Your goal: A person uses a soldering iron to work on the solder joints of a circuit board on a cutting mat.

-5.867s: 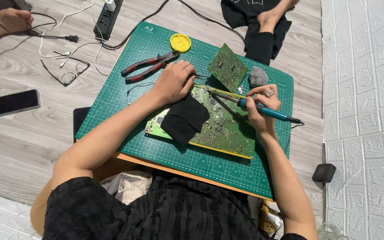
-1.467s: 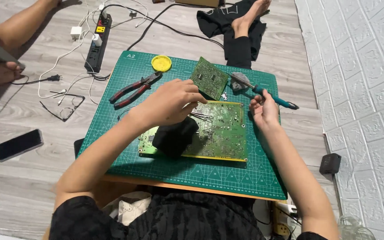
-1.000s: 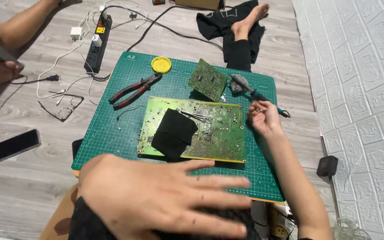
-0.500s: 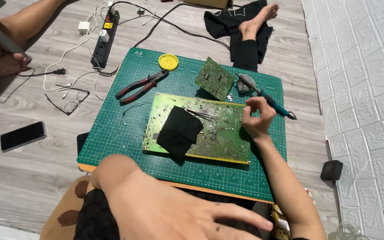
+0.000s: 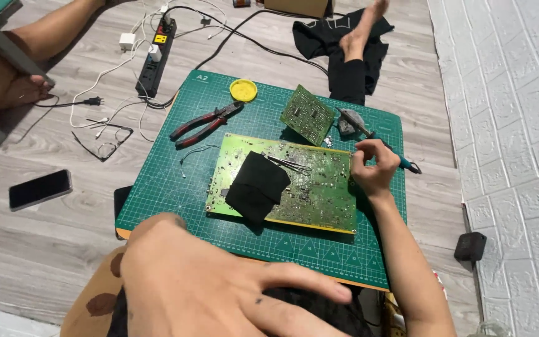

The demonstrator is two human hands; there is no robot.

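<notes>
We see a matt green rubbery cutting mat [image 5: 176, 187] lying on pale, smooth wood-grain floorboards [image 5: 38, 249]; on it the large circuit board [image 5: 319, 193] shows a glossy green lacquered face speckled with dull metal solder, and a matt black cloth [image 5: 257, 187] covers its nine o'clock part. At eleven o'clock from the board lie pliers [image 5: 204, 123] with steel jaws and red-and-black plastic grips, at twelve a shiny yellow plastic lid [image 5: 243, 90]. The wall [image 5: 506, 125] at three o'clock looks like white, softly embossed foam brick.

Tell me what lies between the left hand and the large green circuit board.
Nothing visible does. The left hand is raised close to the camera, off the large circuit board; only bare cutting mat shows between them. The right hand rests at the board's right edge.
</notes>
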